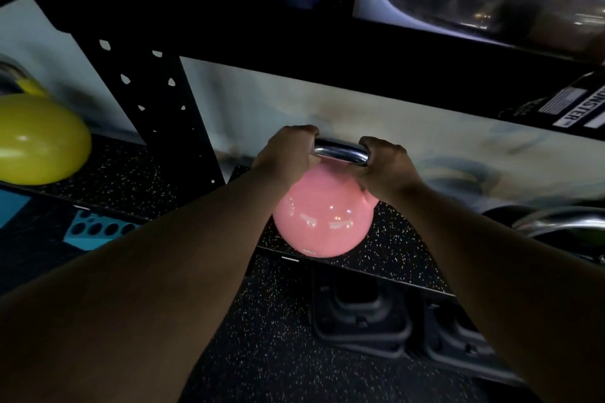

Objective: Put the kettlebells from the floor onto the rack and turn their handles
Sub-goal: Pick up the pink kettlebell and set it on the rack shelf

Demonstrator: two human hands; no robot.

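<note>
A pink kettlebell (322,222) with a chrome handle (340,153) stands on the speckled bottom shelf (402,255) of the black rack, close to its front edge. My left hand (284,157) grips the left end of the handle and my right hand (383,167) grips the right end. The handle runs roughly left to right, parallel to the shelf's front edge. Both forearms reach in from below.
A yellow kettlebell (39,141) sits on the shelf to the left, beyond a perforated black upright (163,101). Another chrome handle (563,221) shows at the right edge. A black shelf beam (327,49) crosses overhead. Black moulded bases (360,321) lie on the speckled floor below.
</note>
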